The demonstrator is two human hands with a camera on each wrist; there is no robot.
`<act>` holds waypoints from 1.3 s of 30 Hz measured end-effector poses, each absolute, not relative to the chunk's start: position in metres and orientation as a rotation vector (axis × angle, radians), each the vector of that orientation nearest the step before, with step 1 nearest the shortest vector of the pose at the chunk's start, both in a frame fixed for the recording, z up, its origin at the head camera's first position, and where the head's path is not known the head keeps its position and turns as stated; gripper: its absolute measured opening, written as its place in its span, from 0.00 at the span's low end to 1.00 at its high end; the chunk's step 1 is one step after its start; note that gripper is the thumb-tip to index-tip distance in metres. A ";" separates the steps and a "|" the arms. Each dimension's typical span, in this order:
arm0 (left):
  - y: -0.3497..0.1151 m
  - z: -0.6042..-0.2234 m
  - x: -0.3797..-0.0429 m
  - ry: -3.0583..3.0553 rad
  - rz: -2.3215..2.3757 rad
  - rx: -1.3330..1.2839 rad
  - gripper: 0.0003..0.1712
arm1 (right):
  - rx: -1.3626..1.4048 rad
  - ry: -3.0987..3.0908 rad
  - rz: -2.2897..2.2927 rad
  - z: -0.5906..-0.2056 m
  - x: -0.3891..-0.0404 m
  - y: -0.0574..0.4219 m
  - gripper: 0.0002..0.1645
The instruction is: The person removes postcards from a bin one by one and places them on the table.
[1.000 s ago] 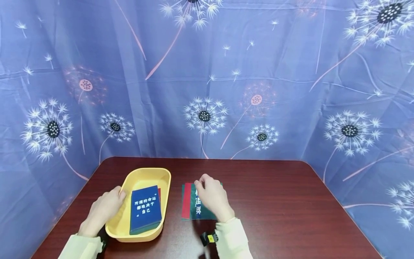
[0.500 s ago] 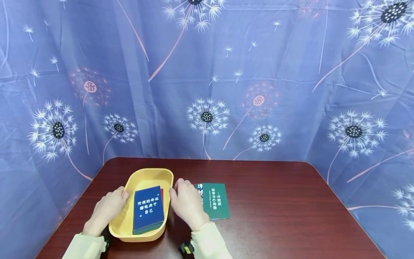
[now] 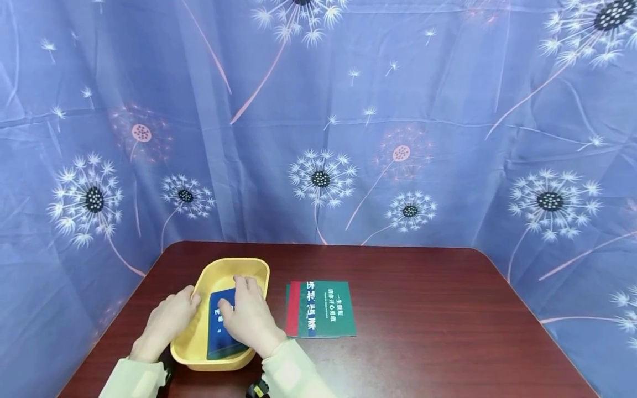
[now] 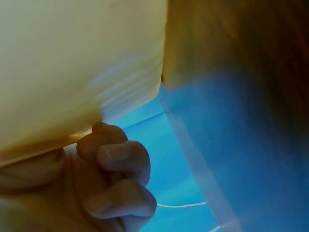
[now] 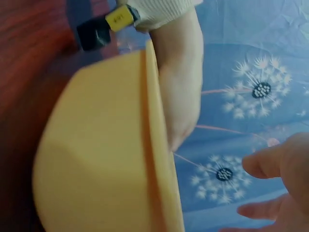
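Note:
My left hand (image 3: 166,321) grips the left rim of a yellow plastic basin (image 3: 219,269); the left wrist view shows curled fingers (image 4: 125,157) against its rim. Inside the basin lies a blue booklet (image 3: 217,334) with white lettering, now partly covered. Over that booklet is my right hand (image 3: 252,319), thumb and fingers apart, reaching in across the right rim. In the right wrist view, the fingers of the right hand (image 5: 285,181) are spread near the basin's wall (image 5: 96,150) with nothing between them.
Right of the basin, overlapping green, red and blue booklets (image 3: 333,309) with white lettering lie on the dark red-brown table (image 3: 423,309). A blue curtain (image 3: 259,166) printed with dandelions hangs behind the table and along its sides.
From above the booklets on the table, my right hand has moved left past the basin's right rim to over the blue booklet. Those table booklets are now uncovered. My left hand keeps its grip.

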State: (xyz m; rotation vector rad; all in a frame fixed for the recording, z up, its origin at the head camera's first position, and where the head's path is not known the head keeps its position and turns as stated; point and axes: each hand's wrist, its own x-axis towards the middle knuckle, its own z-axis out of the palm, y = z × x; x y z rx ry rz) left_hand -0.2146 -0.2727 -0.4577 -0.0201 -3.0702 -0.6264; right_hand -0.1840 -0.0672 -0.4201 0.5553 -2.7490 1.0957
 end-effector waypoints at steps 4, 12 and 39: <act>-0.272 -0.457 -0.215 -3.068 -0.617 -0.017 0.17 | 0.521 -2.787 1.209 -0.427 -0.185 -0.075 0.37; -0.272 -0.458 -0.214 -3.052 -0.618 -0.011 0.17 | 0.346 -2.753 1.516 -0.440 -0.193 -0.088 0.45; -0.273 -0.459 -0.216 -3.031 -0.631 0.004 0.16 | -0.003 -2.562 1.786 -0.453 -0.201 -0.106 0.51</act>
